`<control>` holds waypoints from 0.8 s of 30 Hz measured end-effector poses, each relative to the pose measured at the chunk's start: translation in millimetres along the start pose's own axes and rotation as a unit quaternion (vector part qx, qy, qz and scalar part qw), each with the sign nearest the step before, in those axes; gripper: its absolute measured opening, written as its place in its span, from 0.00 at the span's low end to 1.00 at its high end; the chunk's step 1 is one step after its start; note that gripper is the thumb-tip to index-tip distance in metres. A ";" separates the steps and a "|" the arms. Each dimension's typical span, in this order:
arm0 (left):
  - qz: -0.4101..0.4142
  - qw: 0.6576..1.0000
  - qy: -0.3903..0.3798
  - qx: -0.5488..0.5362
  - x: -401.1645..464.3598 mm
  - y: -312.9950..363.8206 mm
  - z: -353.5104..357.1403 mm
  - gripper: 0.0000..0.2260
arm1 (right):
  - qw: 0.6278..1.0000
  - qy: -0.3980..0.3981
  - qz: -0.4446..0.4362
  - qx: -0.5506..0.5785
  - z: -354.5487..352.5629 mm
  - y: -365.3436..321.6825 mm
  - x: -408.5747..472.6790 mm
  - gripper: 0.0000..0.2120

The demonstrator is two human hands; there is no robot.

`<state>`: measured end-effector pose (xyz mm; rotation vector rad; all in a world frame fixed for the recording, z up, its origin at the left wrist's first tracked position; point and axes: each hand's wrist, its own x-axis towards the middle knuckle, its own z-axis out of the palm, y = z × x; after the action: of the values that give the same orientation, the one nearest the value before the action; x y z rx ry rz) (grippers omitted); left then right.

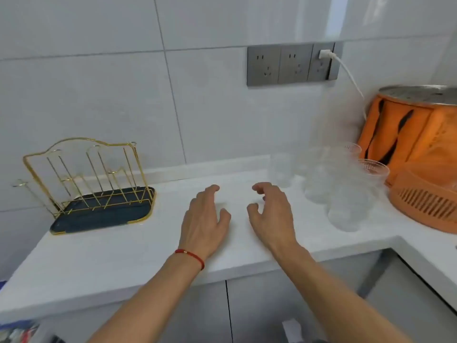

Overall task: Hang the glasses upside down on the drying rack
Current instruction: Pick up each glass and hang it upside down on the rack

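A gold wire drying rack (86,179) with upright prongs stands on a dark tray at the left of the white counter; no glass hangs on it. Several clear glasses (331,184) stand grouped at the right of the counter, blurred and hard to separate. My left hand (205,219), with a red string at the wrist, hovers over the counter's middle with fingers spread and nothing in it. My right hand (270,214) is beside it, fingers loosely curled and apart, empty, a short way left of the glasses.
An orange appliance with a metal lid (415,134) and an orange slotted basket (425,201) stand at the far right. Grey wall sockets (291,64) hold a white plug and cable. The counter (123,256) turns a corner at right; cabinets lie below.
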<state>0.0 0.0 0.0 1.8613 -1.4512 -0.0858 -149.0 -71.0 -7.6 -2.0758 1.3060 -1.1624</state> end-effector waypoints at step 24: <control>-0.037 0.933 -0.078 -0.348 -19.6 17.9 -4.4 0.36 | 0.997 0.009 -0.062 0.054 -43.4 21.6 -30.2 0.42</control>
<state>-19.2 17.9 6.2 1.3333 -1.2280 -0.7066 -202.5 -51.2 -11.5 -2.0963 1.1102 -1.2770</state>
